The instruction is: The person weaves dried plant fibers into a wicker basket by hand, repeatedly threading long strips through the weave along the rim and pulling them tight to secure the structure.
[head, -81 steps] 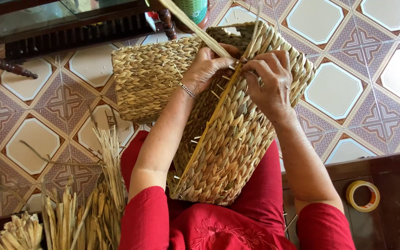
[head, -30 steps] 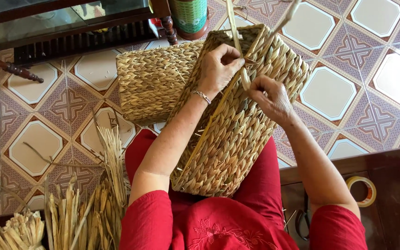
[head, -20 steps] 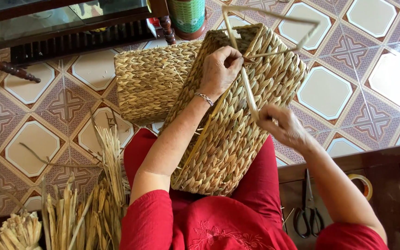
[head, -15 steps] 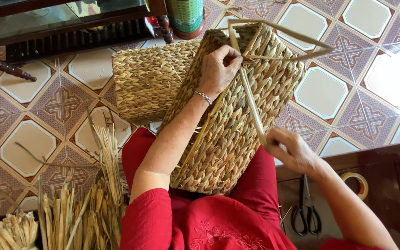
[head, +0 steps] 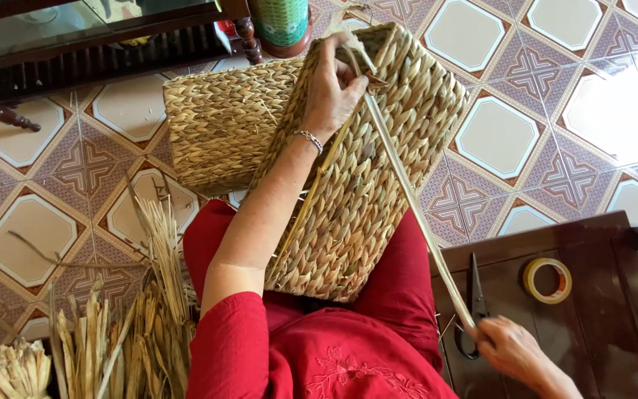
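The left hand [head: 334, 89] grips the woven basket's [head: 363, 185] far rim; the right hand [head: 507, 347], fingers closed, holds a taut straw strand [head: 415, 207] near the scissors [head: 475, 303].

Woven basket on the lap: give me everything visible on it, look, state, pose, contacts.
The woven basket is a tall, box-like form plaited from pale golden dried straw in a braided, herringbone-like pattern. It lies tilted on the person's red-clad lap, rim end pointing away toward the tiled floor. The left hand grips it near the rim. A long flat straw strand runs taut from the rim down to the right hand, which pulls it over the dark wooden table. A second woven basket lies against its far side.
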